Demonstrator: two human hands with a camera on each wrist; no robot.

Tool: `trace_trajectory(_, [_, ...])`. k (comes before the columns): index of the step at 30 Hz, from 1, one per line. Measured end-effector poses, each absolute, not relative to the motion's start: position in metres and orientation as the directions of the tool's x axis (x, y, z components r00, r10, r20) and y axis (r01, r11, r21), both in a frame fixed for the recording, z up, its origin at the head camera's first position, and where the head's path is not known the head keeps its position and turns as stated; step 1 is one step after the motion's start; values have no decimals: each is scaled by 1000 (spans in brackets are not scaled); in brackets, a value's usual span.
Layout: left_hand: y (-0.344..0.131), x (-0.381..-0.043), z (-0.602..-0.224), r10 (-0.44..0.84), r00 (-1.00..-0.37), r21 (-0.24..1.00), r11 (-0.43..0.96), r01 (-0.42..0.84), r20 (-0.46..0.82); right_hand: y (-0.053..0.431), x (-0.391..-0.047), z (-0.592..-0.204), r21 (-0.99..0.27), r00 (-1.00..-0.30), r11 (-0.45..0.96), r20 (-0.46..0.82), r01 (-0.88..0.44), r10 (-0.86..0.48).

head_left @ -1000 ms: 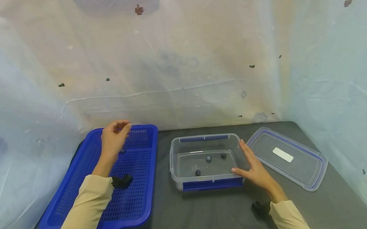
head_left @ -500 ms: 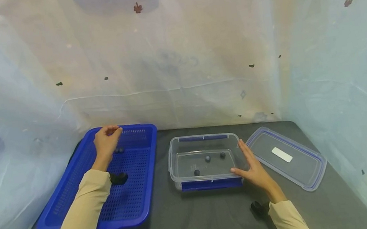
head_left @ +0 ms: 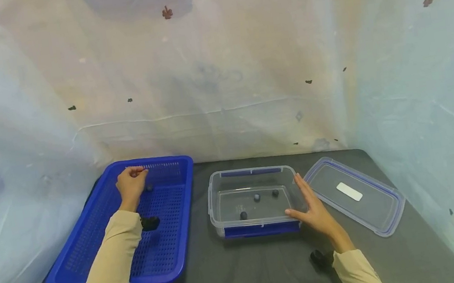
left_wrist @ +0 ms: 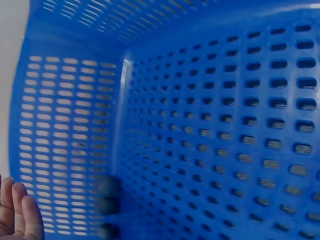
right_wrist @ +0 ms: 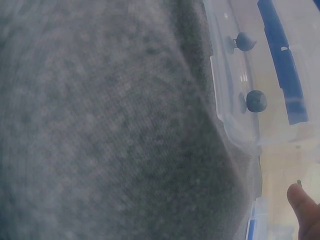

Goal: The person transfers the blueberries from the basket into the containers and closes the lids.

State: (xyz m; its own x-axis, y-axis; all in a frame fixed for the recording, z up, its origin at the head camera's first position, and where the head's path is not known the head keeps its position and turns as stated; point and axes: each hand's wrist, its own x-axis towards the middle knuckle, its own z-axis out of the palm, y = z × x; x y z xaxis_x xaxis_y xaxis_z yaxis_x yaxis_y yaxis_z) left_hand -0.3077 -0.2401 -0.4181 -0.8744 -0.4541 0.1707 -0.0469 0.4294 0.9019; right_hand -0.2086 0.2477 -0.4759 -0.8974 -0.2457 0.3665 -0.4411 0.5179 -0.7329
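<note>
My left hand (head_left: 130,186) hovers over the far end of a blue perforated basket (head_left: 189,184), its fingers loosely bent. In the left wrist view, fingertips (left_wrist: 31,216) show at the lower left, apart from the dark round blueberries (left_wrist: 107,205) by the basket's end wall. No berry is seen between the visible fingers. With fingers spread, my right hand (head_left: 315,211) rests against the right side of a clear plastic box (head_left: 214,210), thumb at the front rim. Inside the box lie 3 blueberries (head_left: 257,198); two blueberries (right_wrist: 256,101) appear in the right wrist view.
A clear lid (head_left: 373,203) with a blue seal and white label lies right of the box. Dark grey cloth covers the table (head_left: 236,279). A pale patterned curtain (head_left: 217,66) stands behind and at both sides.
My left hand has shifted leftward and then dropped slightly at the basket's far end. The right hand stays at the box, and the berries inside it keep their places.
</note>
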Motion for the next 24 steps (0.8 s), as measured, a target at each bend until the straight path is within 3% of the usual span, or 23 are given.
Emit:
trace_trajectory(18, [-244,-314,-453,-521,-853,917,357,-178,37,248,-206,-477,-741,-899,510,369,-437,-235])
trace_trajectory(24, [-245,-314,-461,-519,-854,885,419,-203,50,248,-207,-477,-739,-897,508,373,-442,-237])
